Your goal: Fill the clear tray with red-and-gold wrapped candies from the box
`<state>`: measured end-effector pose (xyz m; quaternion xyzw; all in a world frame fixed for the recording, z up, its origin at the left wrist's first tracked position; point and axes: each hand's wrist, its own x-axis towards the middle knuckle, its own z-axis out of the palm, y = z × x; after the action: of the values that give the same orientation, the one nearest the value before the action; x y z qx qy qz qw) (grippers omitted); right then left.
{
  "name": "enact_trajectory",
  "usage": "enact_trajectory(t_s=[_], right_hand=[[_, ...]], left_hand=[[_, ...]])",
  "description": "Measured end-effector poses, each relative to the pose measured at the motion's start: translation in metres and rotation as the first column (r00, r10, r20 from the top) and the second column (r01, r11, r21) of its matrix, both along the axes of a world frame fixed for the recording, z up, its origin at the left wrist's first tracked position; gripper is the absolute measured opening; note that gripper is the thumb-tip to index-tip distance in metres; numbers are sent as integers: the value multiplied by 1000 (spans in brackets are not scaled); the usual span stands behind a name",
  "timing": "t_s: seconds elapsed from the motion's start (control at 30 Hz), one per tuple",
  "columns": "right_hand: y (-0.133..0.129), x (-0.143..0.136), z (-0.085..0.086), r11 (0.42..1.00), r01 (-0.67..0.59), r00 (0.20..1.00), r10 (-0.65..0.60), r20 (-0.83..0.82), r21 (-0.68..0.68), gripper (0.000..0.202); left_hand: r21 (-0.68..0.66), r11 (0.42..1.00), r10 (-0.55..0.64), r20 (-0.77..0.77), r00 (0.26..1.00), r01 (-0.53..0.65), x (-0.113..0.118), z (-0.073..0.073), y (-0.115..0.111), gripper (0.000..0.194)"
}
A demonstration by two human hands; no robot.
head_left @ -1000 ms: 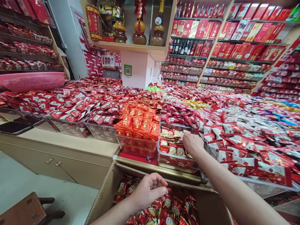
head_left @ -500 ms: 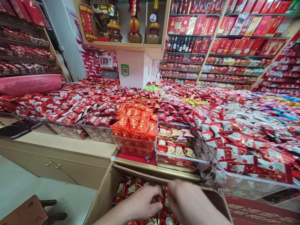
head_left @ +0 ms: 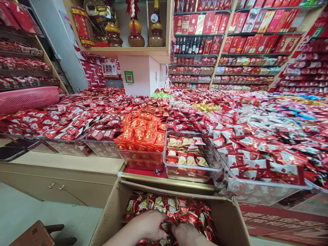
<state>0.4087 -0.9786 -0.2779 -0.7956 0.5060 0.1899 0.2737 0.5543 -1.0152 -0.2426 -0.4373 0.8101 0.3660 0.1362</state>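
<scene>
A cardboard box (head_left: pixel 109 208) holds many small red-and-gold wrapped candies (head_left: pixel 183 208), some with a pale yellow fruit picture. Deep among them is my left hand (head_left: pixel 151 223), its fingers curled around some of the wrapped candies. Close beside it, my right hand (head_left: pixel 188 234) reaches in with bent fingers closed on packets, its fingertips partly covered. Behind the box, a clear plastic bin (head_left: pixel 192 174) is partly filled with similar packets, several marked "DURIAN".
An orange-red packet bin (head_left: pixel 140 159) stands left of the clear bin. Red-and-white packets (head_left: pixel 256 159) are heaped at the right. A pink basket (head_left: pixel 28 99) lies at the far left, and a wooden stool (head_left: pixel 30 235) stands on the floor. Drawers (head_left: pixel 56 184) line the counter front.
Both hands have gone down into the candies, the right one dropping from above the pile. The view has shifted slightly, and more of the box's contents shows.
</scene>
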Motion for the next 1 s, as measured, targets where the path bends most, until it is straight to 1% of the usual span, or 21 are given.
enact_trajectory(t_s=[0.07,0.1,0.17,0.2,0.23,0.3,0.33,0.4,0.43,0.47,0.5,0.53,0.6,0.63,0.67,0.7,0.73,0.77,0.83,0.9,1.0], right_hand=[[-3,-3,17,1000,-25,1000,24,14,13,43],[-4,-6,24,1000,-14,999,14,34,0,44],[-6,-16,38,996,79,985,-72,156,-42,42],[-6,-22,45,987,152,956,-131,262,-61,39],[-6,-29,51,970,232,905,-189,381,-68,37],[-6,-40,63,932,360,764,-277,583,-29,32],[-5,-45,68,920,391,690,-302,658,13,31],[-3,-49,76,902,414,546,-352,760,121,28],[-1,-50,80,890,418,465,-381,799,181,25],[1,-51,83,868,424,376,-430,821,261,24],[4,-51,86,827,428,278,-503,818,363,23],[6,-51,89,768,425,168,-588,791,480,24],[10,-52,94,608,384,-75,-730,680,695,27],[11,-53,97,529,351,-186,-770,611,773,28],[11,-54,99,468,319,-283,-783,554,824,27],[12,-54,100,429,292,-362,-778,514,855,26],[11,-55,100,404,265,-421,-769,482,876,26],[10,-55,100,390,238,-464,-759,457,890,27],[8,-52,96,384,198,-520,-739,428,902,30],[7,-47,91,391,213,-536,-720,441,896,36],[9,-36,85,424,300,-487,-702,520,854,42]], left_hand=[[-25,1000,13,23,1000,-12,2,3,-4,51],[-28,999,26,9,1000,-26,3,4,-5,57],[7,998,64,-80,995,-64,5,6,-8,72],[48,995,89,-142,986,-83,5,8,-9,77],[104,990,118,-215,969,-97,4,9,-9,78],[248,963,200,-389,899,-107,-1,13,-8,72],[326,940,261,-483,836,-105,-5,15,-7,68],[473,875,413,-622,665,-102,-13,19,-4,60],[535,839,487,-651,582,-104,-16,21,-3,56],[589,801,548,-655,519,-102,-19,24,-2,51],[637,766,594,-646,479,-92,-21,27,-2,46],[676,733,630,-632,452,-75,-22,30,-1,41],[733,679,683,-607,406,-45,-21,36,-1,34],[754,656,708,-596,379,-42,-21,39,-2,32],[771,635,734,-580,354,-53,-20,40,-2,30],[781,620,751,-564,343,-75,-20,41,-2,26],[783,614,758,-551,348,-98,-20,41,-2,21],[779,617,755,-544,367,-115,-21,40,-2,19],[751,646,723,-547,421,-134,-23,39,-1,26],[715,686,681,-565,466,-134,-27,39,3,37],[642,764,564,-625,540,-55,-34,42,12,48]])
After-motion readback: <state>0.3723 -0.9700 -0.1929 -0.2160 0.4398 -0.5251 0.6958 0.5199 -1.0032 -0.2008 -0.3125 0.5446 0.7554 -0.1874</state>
